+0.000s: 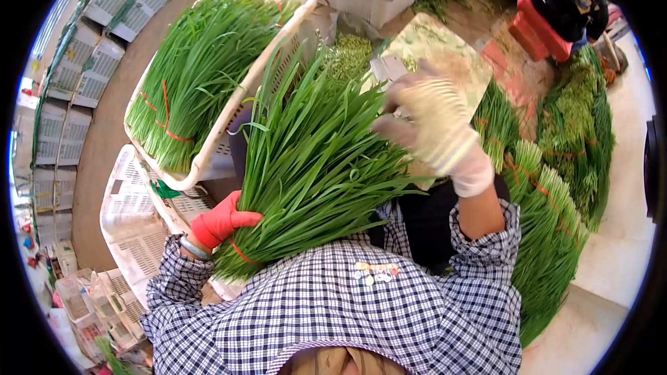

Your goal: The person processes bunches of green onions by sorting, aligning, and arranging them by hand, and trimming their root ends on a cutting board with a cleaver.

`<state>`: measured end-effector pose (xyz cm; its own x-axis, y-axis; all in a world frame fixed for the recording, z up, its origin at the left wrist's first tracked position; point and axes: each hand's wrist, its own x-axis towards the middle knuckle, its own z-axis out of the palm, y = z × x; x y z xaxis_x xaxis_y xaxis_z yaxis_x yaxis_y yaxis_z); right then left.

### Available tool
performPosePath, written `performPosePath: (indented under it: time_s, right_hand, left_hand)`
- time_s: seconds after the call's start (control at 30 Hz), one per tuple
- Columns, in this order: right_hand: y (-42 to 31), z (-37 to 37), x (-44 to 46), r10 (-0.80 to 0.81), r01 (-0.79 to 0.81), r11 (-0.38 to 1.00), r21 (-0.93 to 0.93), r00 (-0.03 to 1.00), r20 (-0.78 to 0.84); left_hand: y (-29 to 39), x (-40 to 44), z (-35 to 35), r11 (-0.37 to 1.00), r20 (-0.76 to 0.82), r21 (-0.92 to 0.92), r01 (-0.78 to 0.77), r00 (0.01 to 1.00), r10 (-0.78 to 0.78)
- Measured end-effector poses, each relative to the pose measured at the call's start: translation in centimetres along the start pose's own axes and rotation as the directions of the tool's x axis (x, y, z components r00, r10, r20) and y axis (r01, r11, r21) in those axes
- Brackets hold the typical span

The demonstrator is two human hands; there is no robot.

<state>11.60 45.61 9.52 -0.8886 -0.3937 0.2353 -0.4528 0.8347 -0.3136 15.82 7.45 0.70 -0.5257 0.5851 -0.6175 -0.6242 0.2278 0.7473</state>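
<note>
My left hand point(224, 221), in a red glove, grips a large bundle of garlic chives point(319, 160) close to its base. An orange band point(243, 253) circles the stems just below that hand. The long green leaves fan out up and to the right across my lap. My right hand point(434, 121), in a pale yellow-and-white glove, is raised just right of the leaf tips. Motion blurs its fingers, but they look apart, with nothing seen between them. Beneath it lies a dirty pale board point(438, 45) with a flat metallic object point(388, 69) at its left edge, partly hidden by the hand.
To the left, a white plastic crate point(208, 160) holds banded chives point(201, 62). Another white crate point(132, 215) stands below it. More banded chives point(549, 236) lie along my right side. A red stool point(535, 35) with a black item stands back right. Trimmings point(347, 52) litter the floor ahead.
</note>
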Motion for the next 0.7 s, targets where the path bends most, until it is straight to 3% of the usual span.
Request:
performPosePath:
  time_s: [0.07,0.13,0.17,0.2,0.27,0.3,0.37,0.43,0.47,0.5,0.53,0.6,0.67,0.7]
  right_hand:
    - [-1.2,2.6,1.5,-0.009,0.071,0.983,-0.167,0.939,0.344]
    - [0.0,7.5,-0.1,-0.184,0.188,0.982,-0.016,0.974,0.130]
    - [0.6,9.1,-0.8,-0.080,0.108,0.927,0.360,0.993,-0.092]
    - [1.8,9.4,-1.7,0.105,-0.054,0.833,0.551,0.992,-0.063]
    - [4.1,10.0,-3.6,0.465,-0.225,0.424,0.877,0.885,0.002]
    - [5.6,9.2,-4.4,0.496,-0.158,0.282,0.946,0.868,-0.002]
    - [5.4,7.3,-4.9,0.528,-0.084,0.128,0.988,0.849,0.004]
    - [2.7,3.8,-5.3,0.452,-0.210,0.540,0.815,0.889,-0.071]
    - [2.4,3.2,-5.0,0.458,-0.215,0.538,0.815,0.886,-0.069]
    - [2.2,2.7,-4.8,0.293,-0.190,0.800,0.569,0.951,-0.095]
    - [1.9,2.6,-4.6,0.121,-0.103,0.961,0.258,0.991,-0.056]
    - [0.5,3.2,-3.4,0.078,-0.080,0.995,0.066,0.996,0.034]
    - [0.2,5.2,-2.3,-0.007,0.010,1.000,-0.008,0.958,0.286]
    - [0.4,7.5,-3.1,-0.099,0.103,0.994,-0.034,0.990,0.103]
  left_hand:
    - [-1.1,0.0,0.0,0.999,-0.048,0.034,0.037,0.998,-0.035]
    - [-1.9,-0.1,0.7,0.997,-0.087,0.041,0.067,0.994,-0.064]
    - [-2.6,0.1,0.8,1.000,-0.100,-0.009,0.021,0.995,-0.022]
    - [-3.1,0.1,1.0,0.998,-0.116,-0.063,-0.028,0.993,0.020]
    - [-3.2,-0.1,2.0,0.997,-0.133,-0.074,-0.036,0.991,0.026]
    - [-3.1,-0.3,2.3,0.995,-0.181,-0.082,-0.048,0.983,0.033]
    - [-3.5,-0.5,2.3,0.993,-0.237,-0.104,-0.051,0.971,0.025]
    - [-3.3,-0.3,2.3,0.994,-0.223,-0.108,-0.034,0.975,0.009]
    - [-3.1,-0.2,2.2,0.994,-0.207,-0.108,-0.020,0.978,-0.003]
    - [-2.8,-0.1,2.2,0.994,-0.201,-0.106,-0.016,0.980,-0.006]
    - [-2.7,0.0,2.4,0.997,-0.213,-0.070,0.010,0.977,-0.025]
    - [-2.5,0.2,2.7,0.999,-0.225,-0.033,0.040,0.973,-0.047]
    - [-2.4,0.0,2.8,0.998,-0.217,-0.056,0.005,0.976,-0.017]
    - [-2.5,-0.3,2.7,0.995,-0.241,-0.067,0.070,0.967,-0.084]
